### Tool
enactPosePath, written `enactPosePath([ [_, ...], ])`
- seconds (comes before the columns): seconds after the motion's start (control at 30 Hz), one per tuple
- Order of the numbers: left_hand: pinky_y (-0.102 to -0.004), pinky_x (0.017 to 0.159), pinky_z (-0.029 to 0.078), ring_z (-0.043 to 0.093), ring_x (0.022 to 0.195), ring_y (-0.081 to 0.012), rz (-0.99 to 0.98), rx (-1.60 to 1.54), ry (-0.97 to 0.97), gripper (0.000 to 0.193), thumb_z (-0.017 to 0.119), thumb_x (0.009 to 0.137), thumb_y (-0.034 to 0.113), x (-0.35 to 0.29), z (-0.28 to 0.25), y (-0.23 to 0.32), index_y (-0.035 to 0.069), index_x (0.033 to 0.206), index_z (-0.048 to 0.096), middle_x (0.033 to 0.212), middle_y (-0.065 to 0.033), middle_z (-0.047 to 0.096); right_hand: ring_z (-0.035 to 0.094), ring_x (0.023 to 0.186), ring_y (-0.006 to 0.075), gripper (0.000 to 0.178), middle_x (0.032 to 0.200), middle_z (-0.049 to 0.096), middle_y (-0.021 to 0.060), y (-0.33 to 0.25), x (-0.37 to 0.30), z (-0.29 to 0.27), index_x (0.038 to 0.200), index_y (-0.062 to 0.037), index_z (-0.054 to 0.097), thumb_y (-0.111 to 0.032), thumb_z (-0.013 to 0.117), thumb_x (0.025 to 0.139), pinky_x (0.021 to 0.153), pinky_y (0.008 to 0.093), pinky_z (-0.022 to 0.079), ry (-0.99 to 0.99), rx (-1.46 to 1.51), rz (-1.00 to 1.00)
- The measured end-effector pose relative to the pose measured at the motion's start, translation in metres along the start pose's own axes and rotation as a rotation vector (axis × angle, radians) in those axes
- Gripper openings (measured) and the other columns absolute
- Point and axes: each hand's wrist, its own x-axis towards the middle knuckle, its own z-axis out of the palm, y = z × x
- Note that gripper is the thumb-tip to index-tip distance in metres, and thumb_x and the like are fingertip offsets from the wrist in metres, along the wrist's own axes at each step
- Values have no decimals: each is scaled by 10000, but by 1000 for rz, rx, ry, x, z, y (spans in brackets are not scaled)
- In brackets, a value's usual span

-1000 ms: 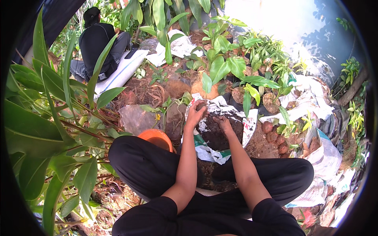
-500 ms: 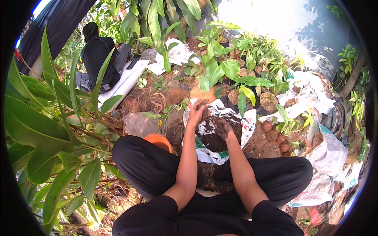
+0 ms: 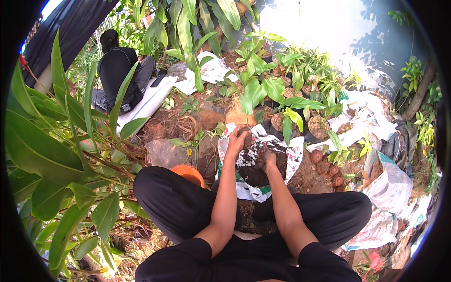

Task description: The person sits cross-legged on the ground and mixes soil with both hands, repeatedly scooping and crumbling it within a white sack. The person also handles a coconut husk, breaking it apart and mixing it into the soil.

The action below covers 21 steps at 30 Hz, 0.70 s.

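Note:
My left hand (image 3: 236, 142) is closed around the base of a seedling with a dark, soil-covered lower part (image 3: 249, 135). A thin stem and a green leaf (image 3: 246, 104) rise above it. My right hand (image 3: 268, 159) is down at the dark soil (image 3: 256, 173); soil hides its fingertips, so I cannot see their shape. The soil lies heaped on an opened white plastic sack (image 3: 295, 160) in front of my crossed legs.
An orange pot (image 3: 189, 174) stands beside my left knee. Potted plants (image 3: 319, 126) crowd the far side, and round brown clods (image 3: 323, 167) lie to the right. Large leaves (image 3: 42, 150) fill the left. Another person (image 3: 117, 75) sits with their back to me at the far left.
My right hand has drawn in slightly left, its spread fingers now turned into the soil. My left hand has dipped a little, and the seedling's leaf has shifted with it.

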Motion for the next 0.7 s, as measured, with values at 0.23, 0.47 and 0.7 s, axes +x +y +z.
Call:
enactPosePath([
  [0.23,-374,662,592,680,781,-255,18,-69,43,224,517,936,70,1,-15,0,2,1150,529,1078,-123,617,643,735,256,402,886,648,123,-13,-17,14,969,-13,576,-405,484,973,586,316,512,-349,246,25],
  [0.47,-369,671,591,679,779,-243,40,-60,62,234,509,947,131,4,-21,-1,14,1149,524,1161,-112,616,638,686,142,481,863,667,51,-7,7,-1,997,-147,629,-597,630,827,499,207,480,-258,102,38],
  [0.7,-375,648,591,682,765,-262,52,-143,36,205,499,956,115,8,-24,-8,20,1136,529,1178,-117,613,670,888,221,417,958,667,76,-14,-3,3,906,-128,647,-542,622,859,587,240,566,-357,429,86],
])
